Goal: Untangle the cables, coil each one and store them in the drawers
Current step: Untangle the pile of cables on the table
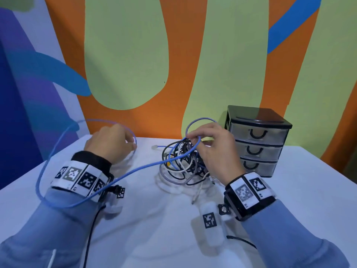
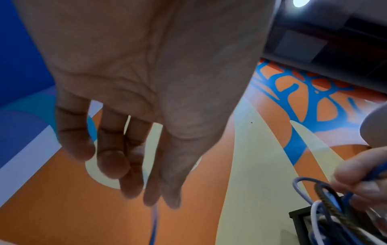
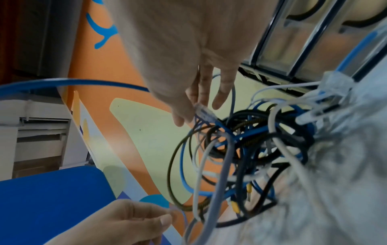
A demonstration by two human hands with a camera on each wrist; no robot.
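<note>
Nearest the person: a long, thin blue round-jacketed network cable sags in a wide loop under the left forearm, above the white worktop, then rises toward the heap.

Left hand: fingers curled, thumb and fingertips pinching a run of that blue cable, lifted clear of the worktop. The left wrist view shows the strand leaving the fingertips downward.

Right hand: pinching the same blue cable near its clear plastic plug, just above the heap; the remaining fingers are extended and spread.

Mid-worktop: tangled heap of black, white, grey and blue cables, knotted loosely, touching the worktop. A second clear plug lies just left of it.

Beyond the heap, to the right: small black-framed plastic chest with three clear drawers, all shut, black handles forward.

Handling judgement: cables look light, limp and smooth-jacketed; they should slide through loops but snag at plugs. Best hold is just behind a plug, feeding it back through each loop; hard pulling would likely tighten the knot. Untangling looks barely started; nothing coiled.
</note>
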